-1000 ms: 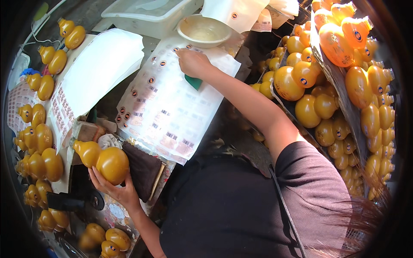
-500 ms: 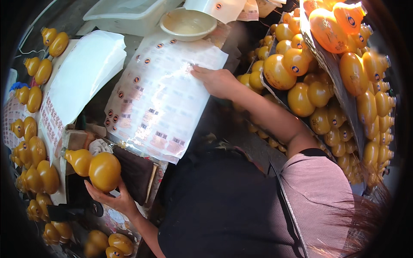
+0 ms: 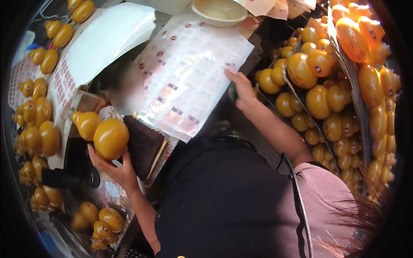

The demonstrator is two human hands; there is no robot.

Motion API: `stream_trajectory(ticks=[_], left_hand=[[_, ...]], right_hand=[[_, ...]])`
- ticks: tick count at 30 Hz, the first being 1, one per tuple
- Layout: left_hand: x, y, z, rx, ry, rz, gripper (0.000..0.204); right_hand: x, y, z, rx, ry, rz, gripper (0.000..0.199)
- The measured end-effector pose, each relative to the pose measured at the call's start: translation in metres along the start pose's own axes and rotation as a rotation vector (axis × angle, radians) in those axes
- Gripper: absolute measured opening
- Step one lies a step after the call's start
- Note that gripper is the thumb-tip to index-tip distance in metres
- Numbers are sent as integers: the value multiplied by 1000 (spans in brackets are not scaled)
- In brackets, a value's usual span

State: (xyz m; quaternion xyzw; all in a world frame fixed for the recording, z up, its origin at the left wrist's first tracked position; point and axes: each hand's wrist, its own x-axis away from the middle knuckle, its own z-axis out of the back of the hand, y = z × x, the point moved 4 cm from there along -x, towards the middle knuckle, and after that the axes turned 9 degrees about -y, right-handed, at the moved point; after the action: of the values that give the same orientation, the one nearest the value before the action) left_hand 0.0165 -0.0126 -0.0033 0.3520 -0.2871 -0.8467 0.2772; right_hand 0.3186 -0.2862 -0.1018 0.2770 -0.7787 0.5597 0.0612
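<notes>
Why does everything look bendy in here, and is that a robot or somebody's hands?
There's no robot: these are a person's own hands. The camera sits on their head, looking down, and its very wide lens bends straight edges.

The left hand cradles a shiny yellow-brown gourd from below. The right hand is at the right edge of a whitish sheet with little printed marks, and seems to hold a green piece, mostly hidden.

Beyond the sheet is a pale bowl. More white sheets lie to the left. Other gourds are stacked on the right, with more along the left side.
</notes>
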Motion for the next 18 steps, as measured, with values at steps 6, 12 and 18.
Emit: stream_trajectory(ticks=[6,12,18], left_hand=[[4,-14,6,103,-15,69,91],[1,-20,2,256,-42,148,98],[3,-21,6,298,-93,253,97]], right_hand=[[0,-28,40,310,117,456,12],[14,-74,-91,599,-413,476,16],[54,-56,-224,822,-998,287,13]])
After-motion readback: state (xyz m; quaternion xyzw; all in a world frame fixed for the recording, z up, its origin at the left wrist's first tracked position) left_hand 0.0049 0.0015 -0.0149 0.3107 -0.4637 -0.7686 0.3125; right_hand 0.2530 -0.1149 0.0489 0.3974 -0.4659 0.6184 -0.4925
